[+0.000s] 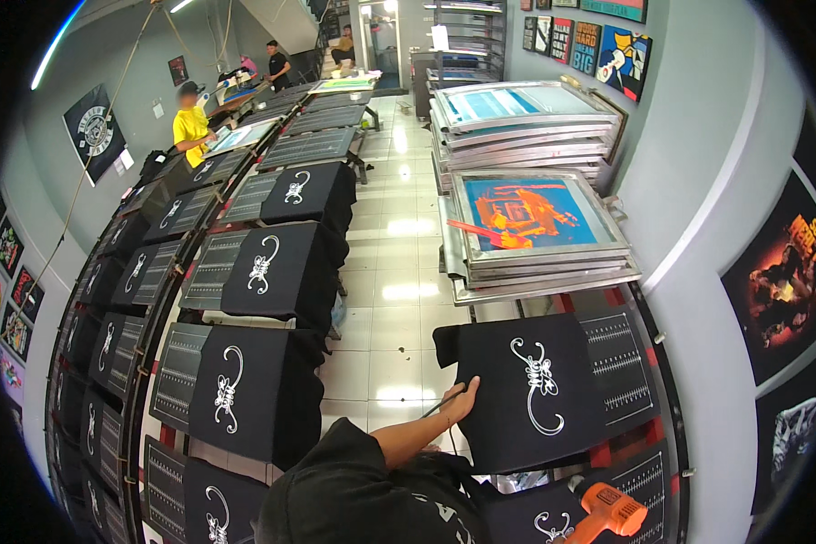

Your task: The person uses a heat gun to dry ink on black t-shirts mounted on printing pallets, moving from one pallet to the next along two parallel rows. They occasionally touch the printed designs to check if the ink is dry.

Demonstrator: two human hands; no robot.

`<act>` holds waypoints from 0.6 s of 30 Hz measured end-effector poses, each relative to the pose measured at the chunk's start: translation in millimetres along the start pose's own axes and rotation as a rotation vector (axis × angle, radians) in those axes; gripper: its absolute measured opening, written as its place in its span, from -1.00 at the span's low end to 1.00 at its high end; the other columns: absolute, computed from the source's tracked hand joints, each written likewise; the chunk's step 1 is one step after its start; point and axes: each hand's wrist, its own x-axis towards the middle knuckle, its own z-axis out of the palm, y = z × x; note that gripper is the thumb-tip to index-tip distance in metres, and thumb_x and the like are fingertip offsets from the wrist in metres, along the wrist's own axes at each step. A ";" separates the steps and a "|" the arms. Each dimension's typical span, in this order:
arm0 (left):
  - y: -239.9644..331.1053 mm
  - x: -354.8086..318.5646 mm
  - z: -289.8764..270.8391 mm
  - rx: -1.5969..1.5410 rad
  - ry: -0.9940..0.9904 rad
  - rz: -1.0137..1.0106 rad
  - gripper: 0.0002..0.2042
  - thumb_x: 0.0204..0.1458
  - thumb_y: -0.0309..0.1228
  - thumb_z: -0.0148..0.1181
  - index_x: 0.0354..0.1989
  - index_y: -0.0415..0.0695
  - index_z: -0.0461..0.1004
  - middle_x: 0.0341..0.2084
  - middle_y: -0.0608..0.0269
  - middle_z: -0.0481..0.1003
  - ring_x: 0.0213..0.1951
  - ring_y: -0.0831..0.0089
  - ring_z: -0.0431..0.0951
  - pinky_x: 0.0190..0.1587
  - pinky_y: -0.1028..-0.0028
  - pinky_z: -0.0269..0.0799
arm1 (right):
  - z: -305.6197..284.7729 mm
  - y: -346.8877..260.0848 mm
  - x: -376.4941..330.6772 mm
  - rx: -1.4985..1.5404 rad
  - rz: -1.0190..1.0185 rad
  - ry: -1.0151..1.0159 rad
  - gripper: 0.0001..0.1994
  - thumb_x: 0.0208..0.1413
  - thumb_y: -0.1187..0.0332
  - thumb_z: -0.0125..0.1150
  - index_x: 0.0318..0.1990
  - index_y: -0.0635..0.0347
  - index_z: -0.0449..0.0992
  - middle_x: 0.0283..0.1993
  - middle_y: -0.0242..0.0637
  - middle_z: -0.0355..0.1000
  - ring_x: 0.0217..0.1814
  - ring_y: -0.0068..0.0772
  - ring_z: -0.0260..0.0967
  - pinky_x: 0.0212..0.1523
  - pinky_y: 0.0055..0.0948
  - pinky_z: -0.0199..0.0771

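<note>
My left hand [462,399] is closed on a thin black cord [444,400], right at the left edge of a black T-shirt [508,426]. That shirt lies flat over a board on the right-hand table and bears a white curling print. An orange heat gun [612,510] tilts up from the lower right edge, its nozzle over another black shirt [517,510] with a similar print. The heat gun's grip is cut off by the picture's edge, and my right hand does not show.
Printing screens in metal frames [539,213] are stacked beyond the shirt, the top one smeared with orange ink. Across the tiled aisle [394,317], long tables carry several printed black shirts [263,390]. A person in yellow [190,131] works at the far left; others are farther back.
</note>
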 end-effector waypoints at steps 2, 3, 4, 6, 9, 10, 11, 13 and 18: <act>-15.2 17.7 -19.7 -0.119 0.009 0.009 -0.28 0.19 0.23 -0.38 0.06 -0.17 0.47 0.04 -0.18 0.44 0.14 -0.12 0.37 0.23 0.13 0.21 | 24.1 -2.1 10.6 0.034 0.006 -0.051 -0.71 0.18 0.24 0.06 -0.13 0.33 0.43 -0.45 -0.32 0.38 -0.54 -0.51 0.34 -0.55 -0.54 0.36; -22.5 29.6 -29.0 -0.175 0.010 0.014 -0.28 0.21 0.21 -0.42 0.05 -0.17 0.47 0.03 -0.17 0.45 0.14 -0.13 0.38 0.23 0.13 0.21 | 35.2 -1.4 14.8 0.051 0.014 -0.070 -0.70 0.17 0.24 0.06 -0.13 0.33 0.43 -0.45 -0.32 0.38 -0.54 -0.52 0.34 -0.54 -0.54 0.36; -34.7 41.4 -39.7 -0.167 0.087 -0.038 -0.25 0.23 0.18 -0.51 -0.03 -0.21 0.51 -0.04 -0.23 0.47 0.09 -0.16 0.40 0.18 0.12 0.25 | 45.7 -0.4 18.5 0.070 0.027 -0.090 -0.70 0.17 0.24 0.06 -0.12 0.34 0.43 -0.45 -0.32 0.38 -0.54 -0.52 0.33 -0.54 -0.54 0.35; -68.1 97.1 -60.3 -0.181 0.178 -0.048 -0.22 0.23 0.20 -0.54 -0.29 -0.26 0.54 -0.27 -0.24 0.53 -0.06 -0.11 0.51 0.05 0.09 0.34 | 66.6 -1.8 27.9 0.103 0.040 -0.108 -0.69 0.16 0.25 0.06 -0.11 0.34 0.42 -0.45 -0.32 0.37 -0.54 -0.52 0.33 -0.54 -0.54 0.35; -45.8 139.6 -83.9 -0.380 0.246 -0.058 -0.25 0.24 0.19 -0.51 -0.59 -0.22 0.40 -0.65 -0.01 0.48 -0.46 0.08 0.58 -0.26 0.14 0.46 | 90.5 -2.8 45.1 0.169 0.006 -0.047 -0.69 0.14 0.26 0.06 -0.10 0.36 0.42 -0.45 -0.32 0.36 -0.55 -0.53 0.32 -0.54 -0.54 0.34; -56.3 164.0 -104.4 -0.390 0.284 -0.034 -0.29 0.24 0.19 -0.47 -0.55 -0.19 0.40 -0.69 0.08 0.42 -0.57 0.20 0.50 -0.42 0.23 0.42 | 97.2 -3.3 50.3 0.194 0.010 -0.051 -0.68 0.13 0.26 0.06 -0.10 0.36 0.42 -0.45 -0.33 0.36 -0.55 -0.53 0.31 -0.54 -0.54 0.34; -64.7 189.7 -120.7 -0.400 0.299 -0.010 -0.32 0.24 0.20 -0.44 -0.52 -0.17 0.39 -0.73 0.18 0.35 -0.67 0.33 0.42 -0.57 0.32 0.39 | 105.7 -7.0 55.0 0.221 0.008 -0.048 -0.68 0.13 0.27 0.06 -0.09 0.36 0.41 -0.45 -0.33 0.35 -0.55 -0.53 0.31 -0.54 -0.53 0.34; -83.0 233.6 -156.2 -0.449 0.327 0.039 -0.37 0.25 0.18 -0.39 -0.50 -0.13 0.37 -0.73 0.22 0.34 -0.68 0.36 0.40 -0.59 0.34 0.39 | 124.9 -11.9 69.0 0.247 0.010 -0.063 -0.67 0.12 0.27 0.06 -0.08 0.37 0.41 -0.46 -0.33 0.35 -0.55 -0.54 0.30 -0.54 -0.53 0.34; -31.7 309.1 -197.9 -0.579 0.195 -0.081 -0.48 0.25 0.15 -0.32 -0.46 -0.03 0.34 -0.69 0.29 0.33 -0.61 0.39 0.42 -0.53 0.37 0.39 | 169.9 -49.4 116.4 0.057 -0.066 -0.038 -0.58 0.09 0.31 0.12 0.07 0.36 0.37 -0.28 -0.22 0.45 -0.52 -0.54 0.33 -0.51 -0.58 0.32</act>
